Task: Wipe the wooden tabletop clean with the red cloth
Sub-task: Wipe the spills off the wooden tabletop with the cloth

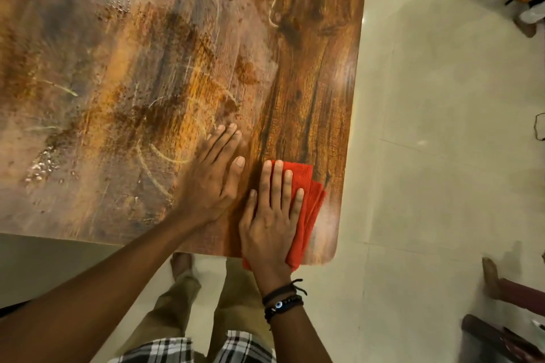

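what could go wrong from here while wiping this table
1. The red cloth sits at the near corner of the tabletop, partly over the edge under the flat right hand; a pull toward the body may drag it off.
2. The left hand rests flat beside smeared residue and may spread it.

left hand (212, 177): flat, fingers straight | right hand (271, 215): flat, fingers straight

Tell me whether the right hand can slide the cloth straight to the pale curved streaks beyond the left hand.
Probably not directly: the left hand lies flat on the tabletop between the red cloth under the right hand and those streaks.
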`<state>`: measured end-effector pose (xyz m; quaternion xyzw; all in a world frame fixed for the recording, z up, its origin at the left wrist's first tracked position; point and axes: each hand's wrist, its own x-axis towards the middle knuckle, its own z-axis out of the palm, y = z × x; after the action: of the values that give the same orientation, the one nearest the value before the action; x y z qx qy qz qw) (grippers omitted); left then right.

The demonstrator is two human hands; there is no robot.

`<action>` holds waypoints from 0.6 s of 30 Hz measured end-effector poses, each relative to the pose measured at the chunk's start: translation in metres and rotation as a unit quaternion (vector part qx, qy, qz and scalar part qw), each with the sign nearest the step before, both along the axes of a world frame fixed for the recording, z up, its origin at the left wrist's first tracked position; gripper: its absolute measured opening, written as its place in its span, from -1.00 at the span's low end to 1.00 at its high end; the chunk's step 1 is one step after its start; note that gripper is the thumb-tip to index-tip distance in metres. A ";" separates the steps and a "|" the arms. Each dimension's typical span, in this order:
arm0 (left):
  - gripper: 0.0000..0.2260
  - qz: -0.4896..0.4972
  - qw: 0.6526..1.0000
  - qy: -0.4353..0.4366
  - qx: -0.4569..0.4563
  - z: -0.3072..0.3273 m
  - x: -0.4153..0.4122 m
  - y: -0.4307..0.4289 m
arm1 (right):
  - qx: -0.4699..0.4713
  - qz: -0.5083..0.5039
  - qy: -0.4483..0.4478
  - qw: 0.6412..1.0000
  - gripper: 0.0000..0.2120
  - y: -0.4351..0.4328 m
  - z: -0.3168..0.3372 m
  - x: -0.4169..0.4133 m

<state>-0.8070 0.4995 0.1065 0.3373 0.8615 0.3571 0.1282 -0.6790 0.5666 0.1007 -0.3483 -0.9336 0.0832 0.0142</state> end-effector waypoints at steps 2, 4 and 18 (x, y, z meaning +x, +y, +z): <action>-0.50 0.032 0.999 -0.014 0.015 0.003 -0.009 0.008 | -0.006 0.019 0.007 1.000 -0.46 0.010 0.000 -0.018; -0.51 0.043 0.999 0.019 0.014 0.006 -0.030 0.025 | -0.011 0.044 0.021 0.999 -0.46 0.025 0.001 -0.046; -0.48 0.100 0.965 0.139 -0.199 -0.012 -0.235 0.153 | -0.015 0.057 0.104 0.993 -0.47 0.217 -0.006 -0.308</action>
<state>-1.0418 0.6528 0.0944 0.2633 0.9540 0.1390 0.0354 -0.9870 0.7834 0.0945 -0.2844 -0.9439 0.1339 0.1008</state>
